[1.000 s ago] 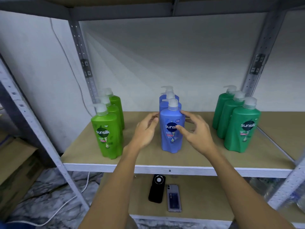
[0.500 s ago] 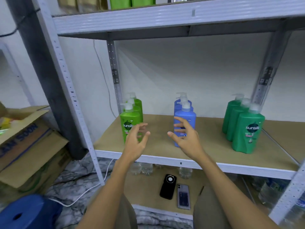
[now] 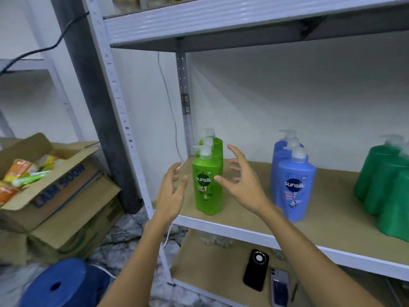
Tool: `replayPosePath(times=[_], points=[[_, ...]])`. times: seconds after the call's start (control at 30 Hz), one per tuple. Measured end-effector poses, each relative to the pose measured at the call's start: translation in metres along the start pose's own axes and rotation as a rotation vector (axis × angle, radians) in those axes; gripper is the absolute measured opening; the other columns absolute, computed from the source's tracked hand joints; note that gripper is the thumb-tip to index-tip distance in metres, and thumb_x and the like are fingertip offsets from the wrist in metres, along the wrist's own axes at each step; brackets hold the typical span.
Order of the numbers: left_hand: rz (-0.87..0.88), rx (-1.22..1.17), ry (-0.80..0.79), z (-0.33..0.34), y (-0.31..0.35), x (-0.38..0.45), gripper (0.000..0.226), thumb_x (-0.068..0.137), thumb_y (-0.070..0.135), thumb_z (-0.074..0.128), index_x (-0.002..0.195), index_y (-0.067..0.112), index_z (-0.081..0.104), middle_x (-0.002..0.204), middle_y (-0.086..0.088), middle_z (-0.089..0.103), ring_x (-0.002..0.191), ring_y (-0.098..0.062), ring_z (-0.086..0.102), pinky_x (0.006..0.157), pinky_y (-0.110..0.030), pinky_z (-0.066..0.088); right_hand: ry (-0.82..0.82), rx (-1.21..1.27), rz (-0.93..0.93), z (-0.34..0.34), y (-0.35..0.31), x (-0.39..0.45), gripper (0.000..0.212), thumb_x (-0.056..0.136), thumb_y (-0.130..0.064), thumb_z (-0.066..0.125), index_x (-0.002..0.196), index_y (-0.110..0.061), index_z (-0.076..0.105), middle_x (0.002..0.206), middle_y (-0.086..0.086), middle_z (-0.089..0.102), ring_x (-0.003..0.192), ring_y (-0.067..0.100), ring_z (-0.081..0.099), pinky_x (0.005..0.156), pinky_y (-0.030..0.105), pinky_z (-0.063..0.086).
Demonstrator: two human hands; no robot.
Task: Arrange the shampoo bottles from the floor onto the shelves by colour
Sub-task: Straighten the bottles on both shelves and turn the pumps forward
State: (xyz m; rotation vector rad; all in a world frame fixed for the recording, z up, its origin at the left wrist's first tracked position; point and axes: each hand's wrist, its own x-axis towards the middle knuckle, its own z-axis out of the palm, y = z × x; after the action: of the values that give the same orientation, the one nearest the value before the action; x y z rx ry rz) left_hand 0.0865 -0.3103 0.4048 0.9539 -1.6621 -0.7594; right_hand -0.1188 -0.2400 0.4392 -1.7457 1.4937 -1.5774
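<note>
The front lime-green plastic pump bottle (image 3: 207,185) stands upright at the centre of the frame, close to the front edge of the tan board shelf (image 3: 327,222), with two more lime-green bottles (image 3: 213,145) lined up right behind it. The left hand (image 3: 171,191) sits just beside its left flank and the right hand (image 3: 241,185) just beside its right, both with fingers spread and slack, gripping nothing; whether the right thumb tip touches the label, I cannot tell.

To the right, a row of three blue plastic pump bottles (image 3: 295,185) stands apart, and at the right edge of the frame a row of dark green pump bottles (image 3: 385,185), partly cut off.

The risk I see is a nudge. The bottle is tall and narrow, and a sideways push from one hand alone could tip it into the two behind, or off the front lip. Below that lip, in the lower right of the frame, a black phone-like device (image 3: 254,270) and a grey smartphone (image 3: 280,286) lie on the lower shelf board (image 3: 210,262), in the likely path of a fall. A white pump head (image 3: 204,151) could also snag a finger.
</note>
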Motion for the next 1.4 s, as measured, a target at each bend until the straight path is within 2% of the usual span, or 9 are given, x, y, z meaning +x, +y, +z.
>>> replayPosePath(times=[0.13,0.27,0.37,0.57,0.83,0.93,1.03,1.23,1.4], points=[[0.013,-0.012,-0.011,0.002,-0.008,0.024,0.064,0.089,0.064,0.043,0.147,0.037,0.039,0.139,0.005,0.050,0.124,-0.006,0.051,0.091,-0.011,0.038,0.005,-0.037,-0.033,0.028,0.018,0.018,0.100,0.075,-0.034,0.087,0.151,-0.053,0.024,0.139,-0.003,0.053,0.128,0.014,0.052,0.108,0.040,0.046],[0.016,-0.008,-0.064,0.007,-0.018,0.039,0.057,0.094,0.053,0.041,0.148,0.038,0.037,0.143,0.004,0.049,0.125,0.010,0.045,0.090,-0.001,0.035,-0.035,-0.126,-0.026,0.048,0.033,0.026,0.106,0.075,-0.033,0.086,0.155,-0.050,0.018,0.141,-0.001,0.046,0.122,0.001,0.042,0.101,0.013,0.032],[-0.008,-0.035,-0.080,0.012,-0.021,0.045,0.055,0.095,0.050,0.039,0.148,0.038,0.037,0.140,0.009,0.050,0.124,0.017,0.042,0.092,0.001,0.034,0.017,-0.129,-0.050,0.055,0.042,0.030,0.102,0.076,-0.029,0.086,0.155,-0.045,0.024,0.141,0.000,0.049,0.128,0.006,0.045,0.106,0.018,0.034],[-0.036,-0.133,-0.099,0.024,-0.031,0.061,0.059,0.091,0.065,0.038,0.146,0.043,0.038,0.144,0.012,0.049,0.133,-0.001,0.046,0.113,-0.038,0.038,0.009,-0.112,-0.073,0.046,0.047,0.035,0.100,0.074,-0.027,0.088,0.152,-0.048,0.030,0.137,-0.006,0.054,0.127,0.005,0.050,0.109,0.032,0.044],[-0.099,-0.257,-0.081,0.060,-0.037,0.084,0.049,0.095,0.062,0.041,0.139,0.043,0.050,0.144,0.008,0.055,0.138,-0.015,0.047,0.117,-0.052,0.033,-0.100,-0.045,-0.057,0.007,0.054,0.037,0.100,0.075,-0.017,0.088,0.149,-0.052,0.032,0.142,-0.014,0.055,0.123,0.010,0.060,0.102,0.043,0.052],[-0.094,-0.309,-0.080,0.068,-0.034,0.086,0.044,0.098,0.050,0.044,0.138,0.035,0.053,0.141,0.007,0.057,0.133,-0.013,0.051,0.114,-0.043,0.038,-0.123,-0.023,-0.030,-0.008,0.055,0.035,0.099,0.076,-0.013,0.087,0.147,-0.054,0.032,0.136,-0.019,0.058,0.118,0.007,0.063,0.100,0.043,0.054],[-0.086,-0.344,-0.062,0.071,-0.032,0.088,0.037,0.101,0.026,0.053,0.138,0.024,0.053,0.130,0.003,0.062,0.117,-0.010,0.060,0.095,-0.022,0.050,-0.143,0.000,-0.010,-0.022,0.057,0.033,0.097,0.078,-0.012,0.087,0.146,-0.054,0.032,0.131,-0.025,0.059,0.115,0.004,0.064,0.100,0.036,0.054],[-0.019,-0.243,-0.057,0.068,-0.038,0.091,0.040,0.095,0.018,0.066,0.129,0.034,0.052,0.119,-0.009,0.064,0.103,-0.017,0.065,0.088,-0.029,0.055,-0.163,0.010,0.000,-0.033,0.061,0.036,0.097,0.078,-0.009,0.086,0.147,-0.049,0.032,0.126,-0.028,0.060,0.114,0.005,0.065,0.095,0.025,0.054],[0.016,-0.206,-0.064,0.061,-0.032,0.086,0.037,0.096,0.006,0.063,0.125,0.026,0.050,0.108,0.010,0.068,0.096,-0.004,0.066,0.080,-0.018,0.051,-0.182,0.045,0.008,-0.039,0.064,0.038,0.097,0.078,-0.004,0.085,0.147,-0.047,0.031,0.130,-0.012,0.060,0.113,0.007,0.066,0.090,0.018,0.053]])
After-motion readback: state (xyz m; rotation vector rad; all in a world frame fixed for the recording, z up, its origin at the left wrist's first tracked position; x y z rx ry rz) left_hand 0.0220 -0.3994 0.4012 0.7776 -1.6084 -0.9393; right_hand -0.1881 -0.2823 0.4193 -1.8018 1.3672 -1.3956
